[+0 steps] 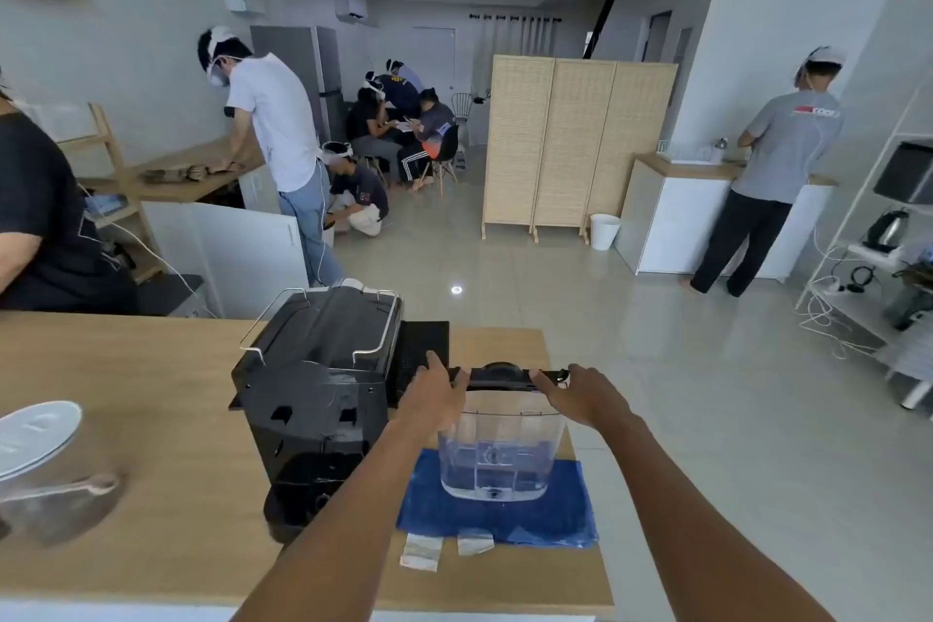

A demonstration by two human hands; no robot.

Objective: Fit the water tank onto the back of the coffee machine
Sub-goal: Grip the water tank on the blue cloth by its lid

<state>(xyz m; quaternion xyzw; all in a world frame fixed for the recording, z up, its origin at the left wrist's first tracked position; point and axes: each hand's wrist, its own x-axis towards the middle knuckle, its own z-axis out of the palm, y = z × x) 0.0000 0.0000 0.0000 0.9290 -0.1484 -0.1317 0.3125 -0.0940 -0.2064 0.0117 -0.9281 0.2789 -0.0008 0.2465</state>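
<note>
- Both hands, left hand [435, 394] and right hand [580, 394], are grasping the clear plastic water tank [501, 450] at its black lid, fingers [548, 386] clenched on the rim.
- The tank is standing between the fingers on a blue cloth [570, 515], beside the black coffee machine [318, 399] on the wooden counter [151, 419]; fitting is not yet done.

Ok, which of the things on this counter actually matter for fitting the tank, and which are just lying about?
For the job:
water tank, clear with a black lid
coffee machine, its back facing the camera
left hand and right hand, one on each end of the lid

Lying about:
blue cloth under the tank
two small packets
white lid and spoon at far left
</note>
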